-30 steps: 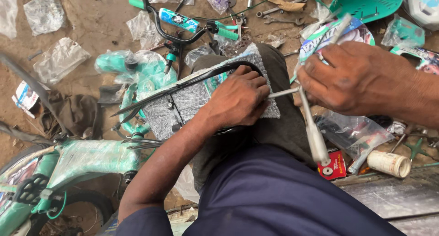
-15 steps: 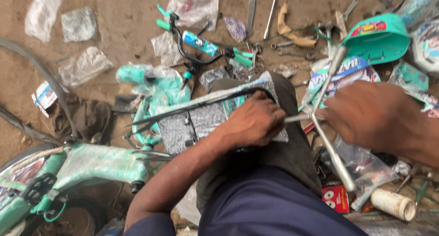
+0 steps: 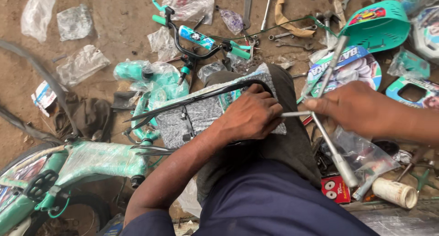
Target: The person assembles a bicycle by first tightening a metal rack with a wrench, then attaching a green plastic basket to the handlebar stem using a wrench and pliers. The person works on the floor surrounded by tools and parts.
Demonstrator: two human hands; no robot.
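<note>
Left hand (image 3: 249,117) is pressed down flat on a grey bike saddle with black metal rails (image 3: 206,112), pinning it upside down on the person's knee. Right hand (image 3: 354,109) is clenched round a silver cross-shaped socket wrench (image 3: 327,126), one arm of it poking at the saddle's edge. A teal plastic-wrapped bike frame (image 3: 91,160) lies left on the dirt floor (image 3: 123,21), black handlebars with teal grips (image 3: 196,42) further up.

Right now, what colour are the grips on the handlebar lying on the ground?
Teal green, on the black handlebar; the head view shows it.
</note>
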